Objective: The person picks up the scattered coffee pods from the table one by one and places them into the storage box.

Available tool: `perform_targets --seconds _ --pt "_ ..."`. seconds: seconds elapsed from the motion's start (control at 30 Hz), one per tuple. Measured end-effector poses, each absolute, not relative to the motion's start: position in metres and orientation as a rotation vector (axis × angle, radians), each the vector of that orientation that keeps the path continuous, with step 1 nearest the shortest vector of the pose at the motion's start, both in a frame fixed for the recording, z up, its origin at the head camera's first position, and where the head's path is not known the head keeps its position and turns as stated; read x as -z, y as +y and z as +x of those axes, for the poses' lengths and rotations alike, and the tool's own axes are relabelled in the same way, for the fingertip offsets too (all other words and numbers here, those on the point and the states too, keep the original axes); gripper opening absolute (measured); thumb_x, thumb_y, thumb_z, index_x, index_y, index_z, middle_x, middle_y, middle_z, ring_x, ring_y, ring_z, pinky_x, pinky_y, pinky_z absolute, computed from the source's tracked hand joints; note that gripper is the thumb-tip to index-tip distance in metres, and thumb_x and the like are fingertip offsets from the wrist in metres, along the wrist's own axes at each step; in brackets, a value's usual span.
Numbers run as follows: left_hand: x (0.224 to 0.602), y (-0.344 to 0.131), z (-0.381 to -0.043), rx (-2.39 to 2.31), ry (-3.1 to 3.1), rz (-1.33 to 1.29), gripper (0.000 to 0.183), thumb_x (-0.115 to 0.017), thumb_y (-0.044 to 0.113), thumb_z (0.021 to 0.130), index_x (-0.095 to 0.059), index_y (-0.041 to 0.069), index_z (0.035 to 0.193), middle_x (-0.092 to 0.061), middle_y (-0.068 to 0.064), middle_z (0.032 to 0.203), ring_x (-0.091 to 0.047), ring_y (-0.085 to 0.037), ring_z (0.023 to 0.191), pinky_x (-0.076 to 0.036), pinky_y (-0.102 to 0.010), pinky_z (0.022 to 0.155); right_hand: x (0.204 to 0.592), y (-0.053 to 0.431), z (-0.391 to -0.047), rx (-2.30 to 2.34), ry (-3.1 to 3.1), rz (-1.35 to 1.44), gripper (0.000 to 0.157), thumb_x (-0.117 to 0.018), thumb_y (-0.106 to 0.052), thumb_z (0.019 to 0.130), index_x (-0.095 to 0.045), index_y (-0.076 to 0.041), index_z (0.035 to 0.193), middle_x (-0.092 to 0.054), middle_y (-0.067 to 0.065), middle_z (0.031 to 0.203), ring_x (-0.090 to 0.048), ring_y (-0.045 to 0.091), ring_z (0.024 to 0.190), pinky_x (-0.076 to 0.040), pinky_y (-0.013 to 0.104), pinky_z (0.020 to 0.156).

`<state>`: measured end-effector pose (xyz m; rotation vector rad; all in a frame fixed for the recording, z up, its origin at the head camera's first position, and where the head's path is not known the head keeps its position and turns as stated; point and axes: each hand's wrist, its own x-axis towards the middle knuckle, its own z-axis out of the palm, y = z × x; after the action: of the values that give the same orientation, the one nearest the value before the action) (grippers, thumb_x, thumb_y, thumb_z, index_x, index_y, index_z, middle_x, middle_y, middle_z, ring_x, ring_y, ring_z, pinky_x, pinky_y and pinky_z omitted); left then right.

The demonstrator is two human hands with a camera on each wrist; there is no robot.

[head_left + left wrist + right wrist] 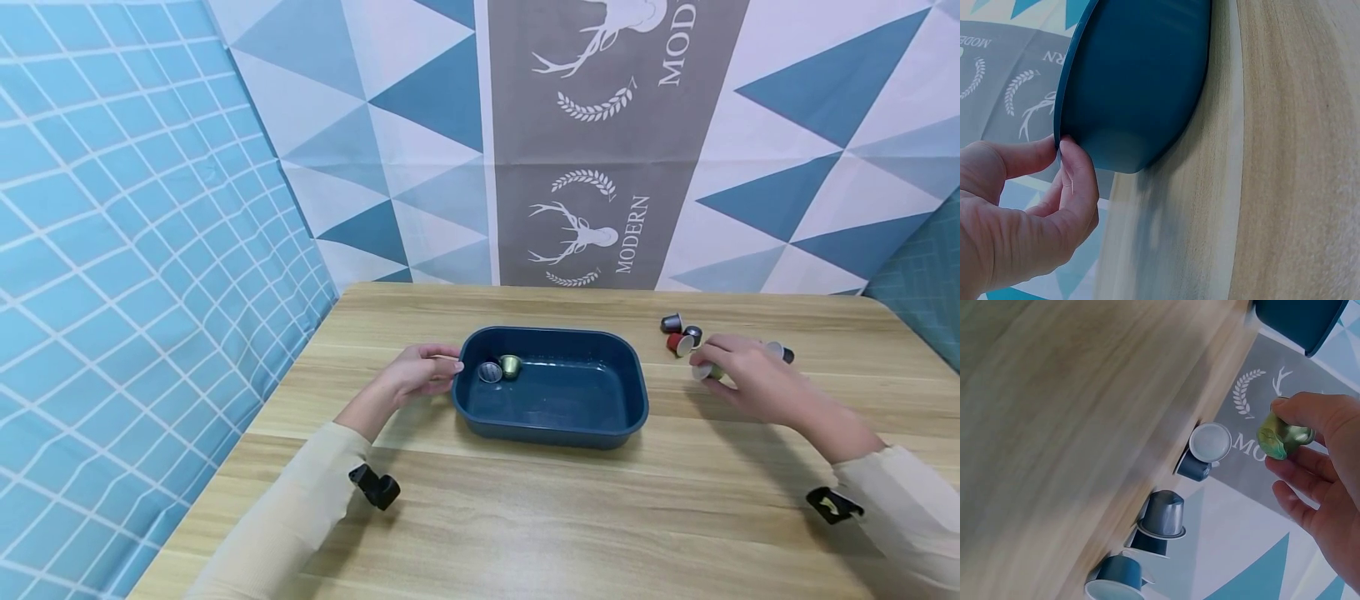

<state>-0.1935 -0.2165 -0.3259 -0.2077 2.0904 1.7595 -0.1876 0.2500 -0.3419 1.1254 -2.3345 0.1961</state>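
A dark blue plastic bin (555, 434) stands on the table. My left hand (418, 372) pinches its left rim between thumb and fingers, clearly so in the left wrist view. Inside, a gold coffee capsule (511, 366) lies against a silver-lidded capsule (490, 372) near the left wall. Right of the bin, my right hand (752, 375) holds a green coffee capsule (1275, 438) above the table by its fingertips. A shiny greenish surface shows behind that capsule; whether it is a second capsule I cannot tell.
Around my right hand lie a red capsule (678, 344), a grey capsule (671, 323), a dark capsule (693, 335) and a black capsule (786, 354) on the wooden table (525, 525). A patterned cloth wall (442, 200) rises behind the table's far edge.
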Motion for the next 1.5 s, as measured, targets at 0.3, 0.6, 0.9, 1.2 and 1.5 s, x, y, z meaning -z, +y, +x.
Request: perform_targets --seconds 0.3,0.6,0.9,1.2,1.5 --pt "0.325 -0.216 -0.193 -1.759 2.095 -0.213 0.041 -0.062 0.008 0.094 -0.052 -0.001 0.133 -0.063 0.002 0.094 -0.060 -0.009 0.085 -0.054 -0.018 0.074 0.337 0.244 -0.188 -0.204 -2.331 1.134 0.043 -0.091 0.002 0.054 -0.068 -0.007 0.089 -0.064 0.002 0.085 -0.061 0.013 0.075 -0.056 0.035 0.063" --pt "0.326 -0.215 -0.193 -1.756 2.102 -0.223 0.042 -0.062 0.008 0.094 -0.051 -0.002 0.134 -0.063 0.001 0.095 -0.060 -0.008 0.082 -0.054 -0.018 0.073 0.333 0.239 -0.190 -0.212 -2.322 1.153 0.023 -0.084 -0.018 0.077 -0.067 -0.010 0.089 -0.063 -0.001 0.084 -0.060 0.011 0.073 -0.055 0.032 0.062" --pt "0.326 -0.215 -0.193 -1.771 2.090 -0.225 0.042 -0.062 0.008 0.094 -0.052 -0.001 0.133 -0.065 0.000 0.098 -0.062 -0.009 0.086 -0.055 -0.019 0.074 0.326 0.228 -0.195 -0.227 -2.268 1.202 0.044 -0.090 0.004 0.053 -0.065 -0.007 0.088 -0.064 0.002 0.084 -0.061 0.014 0.071 -0.056 0.034 0.062" --pt "0.327 -0.215 -0.193 -1.774 2.091 -0.218 0.041 -0.061 0.006 0.094 -0.051 -0.002 0.134 -0.064 0.001 0.095 -0.061 -0.009 0.086 -0.055 -0.020 0.075 0.322 0.224 -0.194 -0.212 -2.312 1.161 0.041 -0.089 0.003 0.057 -0.066 -0.009 0.089 -0.066 0.001 0.087 -0.062 0.014 0.076 -0.057 0.040 0.068" --pt "0.327 -0.215 -0.194 -1.766 2.103 -0.225 0.042 -0.062 0.008 0.095 -0.052 -0.002 0.134 -0.065 -0.001 0.099 -0.061 -0.010 0.087 -0.055 -0.020 0.076 0.321 0.223 -0.195 -0.212 -2.314 1.151 0.042 -0.090 0.003 0.056 -0.066 -0.010 0.088 -0.065 0.001 0.086 -0.062 0.014 0.077 -0.057 0.040 0.068"
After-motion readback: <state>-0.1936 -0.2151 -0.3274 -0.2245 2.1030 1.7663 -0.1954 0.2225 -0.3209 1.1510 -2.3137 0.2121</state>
